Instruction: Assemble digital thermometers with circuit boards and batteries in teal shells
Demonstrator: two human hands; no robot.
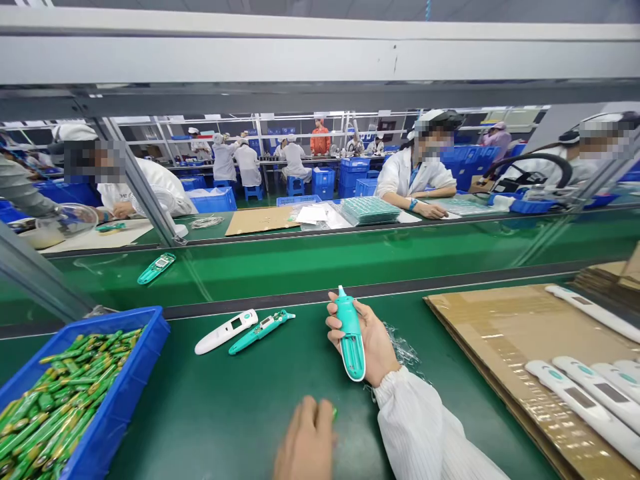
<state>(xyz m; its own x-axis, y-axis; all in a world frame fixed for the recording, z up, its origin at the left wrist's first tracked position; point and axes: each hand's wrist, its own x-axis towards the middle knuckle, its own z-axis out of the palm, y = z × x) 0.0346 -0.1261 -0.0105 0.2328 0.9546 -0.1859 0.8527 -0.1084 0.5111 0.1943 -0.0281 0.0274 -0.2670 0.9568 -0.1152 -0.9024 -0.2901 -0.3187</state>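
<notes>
In my right hand [373,337] is an ear thermometer [350,333], its teal back up and its white probe tip pointing away. Its long battery compartment lies open, and my fingers wrap its left side. My left hand [307,440], smeared by motion, is low and nearer me, back up with the fingers curled. A bit of a green battery [335,414] peeks out by its fingertips; the rest is hidden. Left of the held thermometer lie a white thermometer cover [226,332] and a teal half-shell [262,331] with inner parts showing.
A blue bin [163,328] of green batteries stands at the left. Several white thermometers [583,397] rest on stacked cardboard [480,313] at the right. Clear plastic scraps [403,347] lie behind my right hand. Another teal shell [157,268] sits on the green belt [300,257]; co-workers sit beyond.
</notes>
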